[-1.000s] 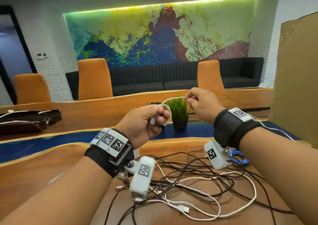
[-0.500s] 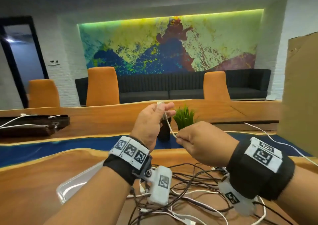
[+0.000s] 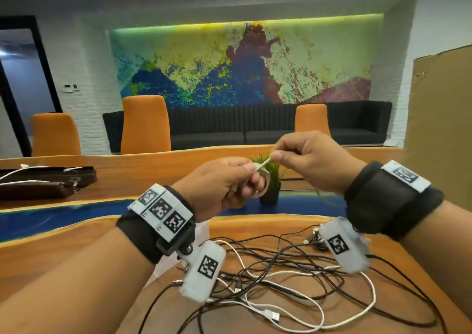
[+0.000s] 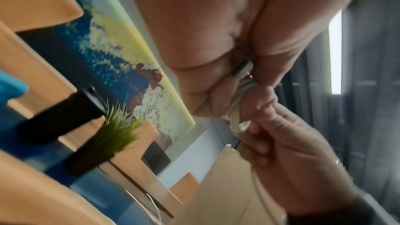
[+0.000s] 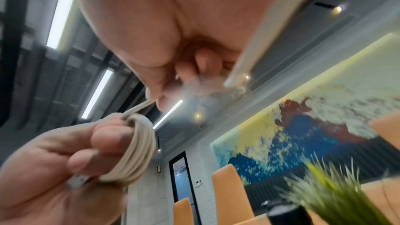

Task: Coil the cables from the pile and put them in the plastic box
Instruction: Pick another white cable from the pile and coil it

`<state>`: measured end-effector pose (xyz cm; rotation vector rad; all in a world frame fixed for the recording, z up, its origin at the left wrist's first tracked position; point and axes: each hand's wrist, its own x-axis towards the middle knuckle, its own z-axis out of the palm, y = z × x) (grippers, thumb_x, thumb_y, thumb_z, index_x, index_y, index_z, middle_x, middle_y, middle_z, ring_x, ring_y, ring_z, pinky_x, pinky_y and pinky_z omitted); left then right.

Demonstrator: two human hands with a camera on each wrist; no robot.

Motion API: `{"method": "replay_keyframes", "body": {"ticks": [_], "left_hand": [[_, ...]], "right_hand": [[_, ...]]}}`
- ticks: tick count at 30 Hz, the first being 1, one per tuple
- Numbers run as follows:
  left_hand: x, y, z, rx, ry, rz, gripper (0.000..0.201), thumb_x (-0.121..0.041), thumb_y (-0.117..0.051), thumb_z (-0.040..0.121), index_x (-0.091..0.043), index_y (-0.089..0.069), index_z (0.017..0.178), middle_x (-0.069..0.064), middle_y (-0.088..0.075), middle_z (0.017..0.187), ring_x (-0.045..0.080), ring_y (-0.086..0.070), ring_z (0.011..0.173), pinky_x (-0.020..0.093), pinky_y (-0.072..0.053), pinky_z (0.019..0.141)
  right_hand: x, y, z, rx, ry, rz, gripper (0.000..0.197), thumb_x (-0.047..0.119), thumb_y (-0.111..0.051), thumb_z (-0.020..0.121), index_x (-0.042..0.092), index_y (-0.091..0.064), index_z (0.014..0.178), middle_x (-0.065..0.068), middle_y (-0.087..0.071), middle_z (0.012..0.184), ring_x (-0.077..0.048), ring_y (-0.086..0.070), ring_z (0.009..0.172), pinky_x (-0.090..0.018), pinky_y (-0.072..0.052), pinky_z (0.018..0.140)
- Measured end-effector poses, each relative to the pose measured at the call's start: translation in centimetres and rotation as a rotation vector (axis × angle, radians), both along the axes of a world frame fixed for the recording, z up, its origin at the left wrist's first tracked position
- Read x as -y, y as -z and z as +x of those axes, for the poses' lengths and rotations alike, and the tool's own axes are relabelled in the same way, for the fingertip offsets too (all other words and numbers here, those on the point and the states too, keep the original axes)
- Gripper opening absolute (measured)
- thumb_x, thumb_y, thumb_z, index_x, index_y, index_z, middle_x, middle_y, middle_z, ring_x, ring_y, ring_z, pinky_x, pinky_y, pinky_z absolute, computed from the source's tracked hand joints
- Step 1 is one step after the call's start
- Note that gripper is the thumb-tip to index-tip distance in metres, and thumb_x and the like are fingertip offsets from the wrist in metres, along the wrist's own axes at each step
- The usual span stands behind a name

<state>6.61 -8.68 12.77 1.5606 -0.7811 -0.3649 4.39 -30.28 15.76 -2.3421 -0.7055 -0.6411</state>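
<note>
Above the bench (image 3: 76,244), left hand (image 3: 219,188) clamped on the white cable (image 3: 263,180) coil; right hand (image 3: 304,160), at two o'clock, pinching its tail taut. Cable pile (image 3: 293,277) below at six o'clock.

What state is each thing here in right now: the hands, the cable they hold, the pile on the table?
Left hand: grips the coil, loops wound round its fingers.
Right hand: pinches the cable's free end.
White cable: mostly coiled, short stretch taut between the hands.
Cable pile: tangled, loose on the table.
Plastic box: mostly hidden behind the left wrist.
</note>
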Motion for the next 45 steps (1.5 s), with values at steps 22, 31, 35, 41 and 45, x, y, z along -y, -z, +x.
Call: {"method": "replay_keyframes", "body": {"ticks": [22,31,35,41,45], "left_hand": [[3.6,1.2,-1.1,-0.134,-0.266,-0.477,0.028,-0.022,-0.040,0.106,-0.001,-0.053,0.120,0.006,-0.052,0.076,0.008,-0.044,0.062,0.021,-0.031,0.049],[2.2,1.1,-0.4,-0.003,-0.385,-0.207,0.026,-0.021,-0.040,0.107,-0.005,-0.052,0.122,0.004,-0.052,0.073,0.008,-0.042,0.056,0.023,-0.034,0.051],[2.9,0.7,0.2,-0.031,-0.355,-0.233,0.027,-0.019,-0.042,0.106,-0.002,-0.050,0.124,0.014,-0.054,0.085,0.007,-0.043,0.056,0.021,-0.035,0.047],[4.1,1.9,0.1,0.010,-0.584,-0.245,0.020,-0.028,-0.052,0.101,-0.014,-0.061,0.112,0.010,-0.072,0.098,0.012,-0.064,0.077,0.025,-0.048,0.062],[4.4,2.7,-0.5,0.158,-0.711,-0.231,0.014,-0.025,-0.061,0.097,-0.013,-0.067,0.096,0.009,-0.074,0.090,0.014,-0.066,0.077,0.025,-0.050,0.065]], "right_hand": [[-4.6,3.9,0.8,-0.120,-0.044,0.583,0.025,0.010,-0.048,0.101,0.008,-0.071,0.090,-0.013,-0.066,0.078,-0.013,-0.057,0.070,-0.036,-0.052,0.069],[-3.5,3.2,-0.4,-0.332,-0.242,0.510,0.033,0.026,-0.053,0.099,0.020,-0.058,0.130,0.013,-0.063,0.088,0.009,-0.060,0.067,-0.009,-0.045,0.057],[-4.0,3.4,0.9,-0.190,-0.116,0.617,0.022,0.016,-0.051,0.100,0.014,-0.072,0.109,-0.002,-0.066,0.077,-0.011,-0.061,0.072,-0.028,-0.052,0.070],[-4.6,3.7,1.5,-0.033,0.052,0.553,0.019,0.018,-0.051,0.100,0.020,-0.069,0.094,0.003,-0.068,0.084,-0.011,-0.064,0.080,-0.030,-0.056,0.076],[-4.6,4.3,1.5,0.008,0.109,0.468,0.019,0.021,-0.050,0.101,0.020,-0.068,0.098,0.008,-0.066,0.086,-0.010,-0.063,0.085,-0.034,-0.056,0.080]]}}
